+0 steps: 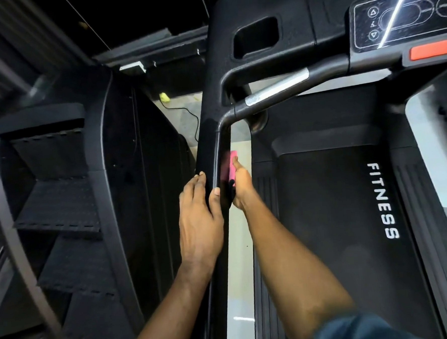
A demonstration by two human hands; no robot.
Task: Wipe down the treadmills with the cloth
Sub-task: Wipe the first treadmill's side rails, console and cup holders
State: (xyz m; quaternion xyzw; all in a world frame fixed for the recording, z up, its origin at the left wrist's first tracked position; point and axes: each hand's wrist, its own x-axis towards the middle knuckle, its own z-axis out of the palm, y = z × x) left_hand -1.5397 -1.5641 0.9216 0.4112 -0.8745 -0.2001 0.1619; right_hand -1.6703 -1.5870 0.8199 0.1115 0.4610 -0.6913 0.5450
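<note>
Left of you a blurred black stepped machine (57, 205) flanks the black treadmill side rail (222, 148), where your left hand (199, 218) lies with fingers straight, while your right hand (242, 188), fingers hidden behind the rail, grips the folded pink cloth (232, 166) under its thumb against the rail's right face, beside the black treadmill belt (337, 214).

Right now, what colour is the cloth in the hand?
Pink; the cloth shows best in the head view, held by the right hand.
</note>
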